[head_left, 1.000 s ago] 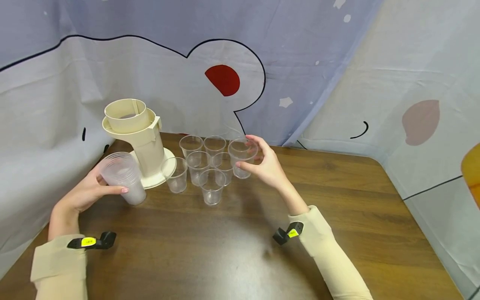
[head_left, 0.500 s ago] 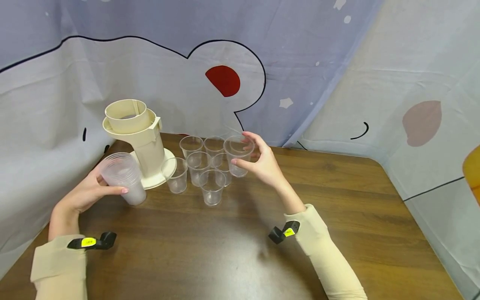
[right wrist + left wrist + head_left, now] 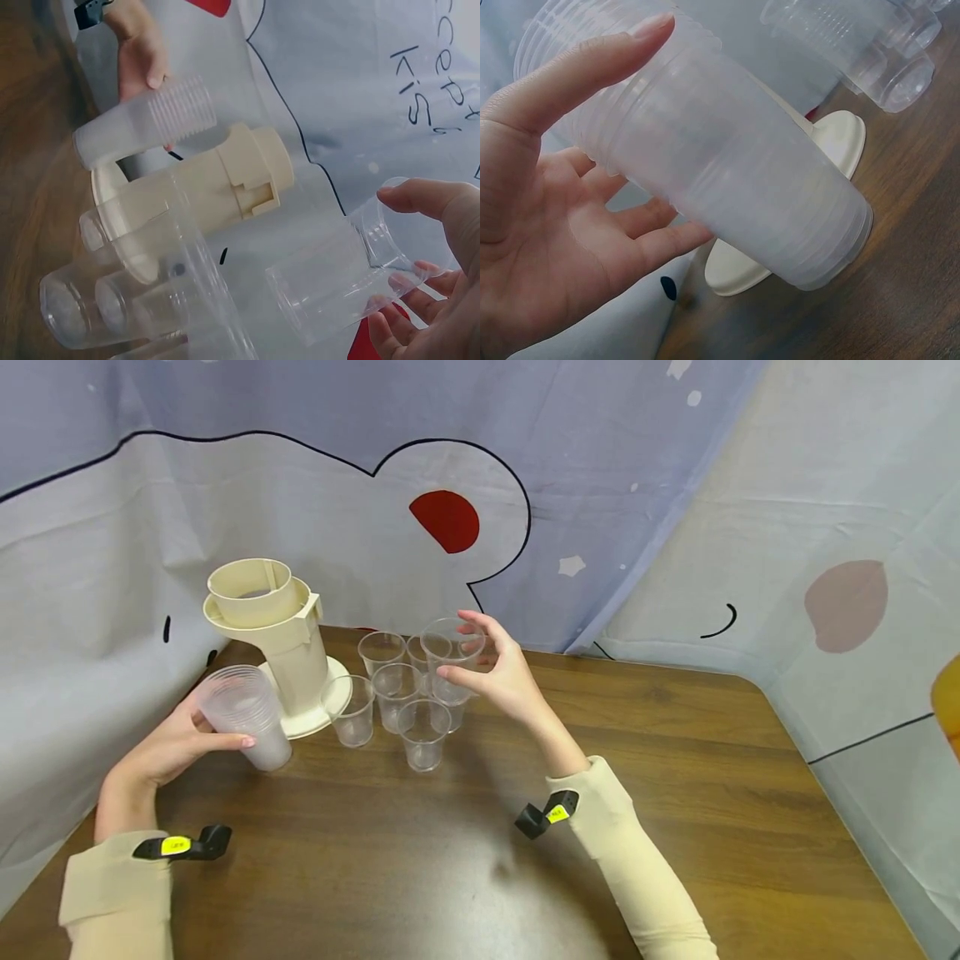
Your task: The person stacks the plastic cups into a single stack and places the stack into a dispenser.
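Observation:
My left hand (image 3: 168,739) grips a stack of nested clear plastic cups (image 3: 251,714), tilted, at the left of the table. In the left wrist view thumb and fingers curve round the upper part of the stack (image 3: 735,165). At the back middle my right hand (image 3: 506,677) holds a single clear plastic cup (image 3: 450,660) near its rim. The right wrist view shows that cup (image 3: 322,277) raised above the others, between thumb and fingers. Several clear cups stand upright in a group on the table, among them a front one (image 3: 424,739); the held cup partly hides those behind it.
A cream plastic cup dispenser (image 3: 292,652) with a round base stands behind the stack, left of the cup group. A printed cloth (image 3: 337,552) hangs behind the wooden table (image 3: 360,860). Each sleeve carries a black camera mount (image 3: 551,814).
My right hand has lifted its cup and moved left, from the right end of the group to over the back cups. My left hand and its stack have stayed still.

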{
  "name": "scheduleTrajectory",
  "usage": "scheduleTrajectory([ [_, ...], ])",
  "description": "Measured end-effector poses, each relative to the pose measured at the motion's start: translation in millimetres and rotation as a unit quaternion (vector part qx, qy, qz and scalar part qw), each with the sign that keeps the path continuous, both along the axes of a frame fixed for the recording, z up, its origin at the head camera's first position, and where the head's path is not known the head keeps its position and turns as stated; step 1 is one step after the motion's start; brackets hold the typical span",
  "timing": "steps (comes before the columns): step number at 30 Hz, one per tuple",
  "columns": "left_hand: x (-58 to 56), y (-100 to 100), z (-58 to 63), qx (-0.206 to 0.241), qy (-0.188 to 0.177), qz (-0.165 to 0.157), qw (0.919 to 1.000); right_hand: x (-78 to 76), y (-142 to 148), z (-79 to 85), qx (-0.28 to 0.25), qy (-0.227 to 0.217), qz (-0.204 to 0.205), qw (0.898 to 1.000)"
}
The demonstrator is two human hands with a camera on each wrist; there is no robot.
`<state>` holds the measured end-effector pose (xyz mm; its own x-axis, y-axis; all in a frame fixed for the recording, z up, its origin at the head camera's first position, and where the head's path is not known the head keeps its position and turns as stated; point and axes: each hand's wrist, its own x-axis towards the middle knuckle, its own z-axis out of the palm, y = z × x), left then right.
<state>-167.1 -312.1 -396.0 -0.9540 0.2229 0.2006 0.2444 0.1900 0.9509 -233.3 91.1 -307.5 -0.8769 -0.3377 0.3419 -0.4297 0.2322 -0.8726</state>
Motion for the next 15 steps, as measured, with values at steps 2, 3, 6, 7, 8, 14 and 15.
scheduleTrajectory([
  [2, 0.4, -1.0, 0.5, -0.004, 0.002, -0.003, 1.0000, -1.2, -2.6, 1.7, -0.004, -0.001, 0.003, 1.000],
  [3, 0.6, -1.2, 0.7, -0.003, 0.001, -0.001, 1.0000, -1.9, -3.7, 2.4, -0.005, -0.001, 0.004, 1.000],
  [6, 0.8, -2.3, 1.4, -0.009, 0.006, -0.008, 0.9999, -3.9, -7.0, 3.7, -0.012, -0.006, 0.008, 1.000],
  [7, 0.7, -2.4, 1.6, -0.011, 0.007, -0.008, 0.9999, -4.6, -8.1, 3.8, -0.014, -0.007, 0.009, 1.000],
  [8, 0.7, -2.4, 1.8, -0.011, 0.006, -0.008, 0.9999, -5.1, -9.0, 3.8, -0.015, -0.007, 0.010, 1.000],
  [14, 0.6, -2.1, 1.8, -0.009, 0.005, -0.011, 0.9999, -6.7, -16.2, 3.0, -0.013, 0.001, 0.014, 1.000],
  [15, 0.6, -1.9, 1.5, -0.007, 0.005, -0.012, 0.9999, -6.8, -17.6, 3.0, -0.014, 0.003, 0.015, 1.000],
])
